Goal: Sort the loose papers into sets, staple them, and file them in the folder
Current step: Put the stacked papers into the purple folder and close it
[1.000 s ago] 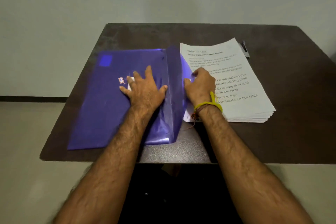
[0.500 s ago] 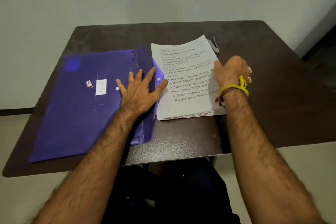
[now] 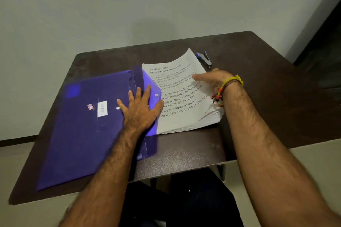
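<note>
On the dark bench (image 3: pixel 258 97), a purple folder (image 3: pixel 83 125) lies flat toward the left side with its flap (image 3: pixel 145 97) folded out to the right, so that the flap's edge overlaps the left margin of a thick stack of papers (image 3: pixel 184 112) beside it. The left hand (image 3: pixel 140 108) lies spread and flat across the folder and flap, fingers straight, most likely to pin the slippery plastic and hold the flap open. The right hand (image 3: pixel 212 81) rests on the far right part of the stack with its fingers bent down over the edge; whether it has pinched any sheets I cannot tell, but the pose suits lifting or fanning the top pages to begin sorting. The stack looks whole and unstapled, so the task seems to be at its start. A stapler (image 3: pixel 204 59) lies just beyond the stack's far corner, apart from it, within easy reach of the right hand once a set is gathered.
</note>
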